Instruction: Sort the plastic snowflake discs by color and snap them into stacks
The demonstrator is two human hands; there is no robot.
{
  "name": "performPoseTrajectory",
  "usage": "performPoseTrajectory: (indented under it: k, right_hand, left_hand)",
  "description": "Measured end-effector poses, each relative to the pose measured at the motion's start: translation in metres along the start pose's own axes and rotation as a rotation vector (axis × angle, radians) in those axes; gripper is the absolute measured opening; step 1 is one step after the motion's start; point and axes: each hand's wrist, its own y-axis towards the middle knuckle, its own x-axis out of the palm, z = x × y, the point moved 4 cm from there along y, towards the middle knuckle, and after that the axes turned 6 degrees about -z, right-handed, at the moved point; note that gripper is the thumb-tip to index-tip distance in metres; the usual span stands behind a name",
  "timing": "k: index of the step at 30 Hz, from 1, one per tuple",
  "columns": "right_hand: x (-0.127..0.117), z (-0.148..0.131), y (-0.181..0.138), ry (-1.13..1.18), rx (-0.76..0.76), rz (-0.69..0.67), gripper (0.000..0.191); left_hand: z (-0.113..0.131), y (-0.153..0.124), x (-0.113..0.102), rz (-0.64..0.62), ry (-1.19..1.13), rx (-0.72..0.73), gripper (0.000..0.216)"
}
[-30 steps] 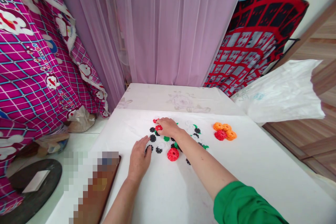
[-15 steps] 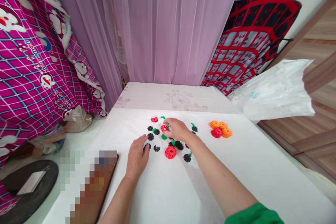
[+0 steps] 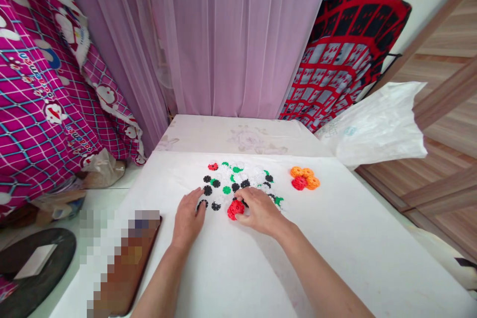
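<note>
My right hand [image 3: 259, 210] has its thumb and fingers around a small red stack of notched plastic discs [image 3: 235, 210] at the near edge of a scattered group. My left hand [image 3: 188, 218] rests on the table with its fingers apart and nothing in them. Close to its fingertips lie black notched discs [image 3: 207, 190]. Green discs [image 3: 226, 190], white discs [image 3: 257, 176] and further black ones are spread beyond both hands. One lone red disc [image 3: 212, 166] is at the far left of the group. Part of the group is hidden behind my right hand.
Orange and red discs [image 3: 305, 179] sit in a separate cluster to the right on the white table [image 3: 223, 278]. A white plastic bag [image 3: 380, 126] stands at the right edge. At the left front lies a brown, partly blurred flat object [image 3: 126, 268]. Purple curtains [image 3: 238, 39] hang behind.
My right hand has come nearer, bringing a red disc from the middle of the group onto the red one in front. My left hand stays beside the black discs, and the view has shifted slightly.
</note>
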Motion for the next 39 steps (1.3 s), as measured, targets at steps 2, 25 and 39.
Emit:
performPoseTrajectory:
  k: [2,25,39]
  right_hand:
    - [0.003,-0.002,0.000,-0.020,0.007,-0.007,0.030]
    - [0.013,-0.004,0.160,-0.260,0.220,-0.075,0.052]
    - [-0.010,0.007,0.126,-0.273,0.217,-0.045,0.034]
  left_hand:
    - [0.000,0.000,0.000,0.000,-0.001,0.001,0.037]
    - [0.003,-0.003,-0.001,0.036,-0.032,0.012,0.035]
    - [-0.001,-0.003,0.002,0.004,-0.022,0.000,0.037]
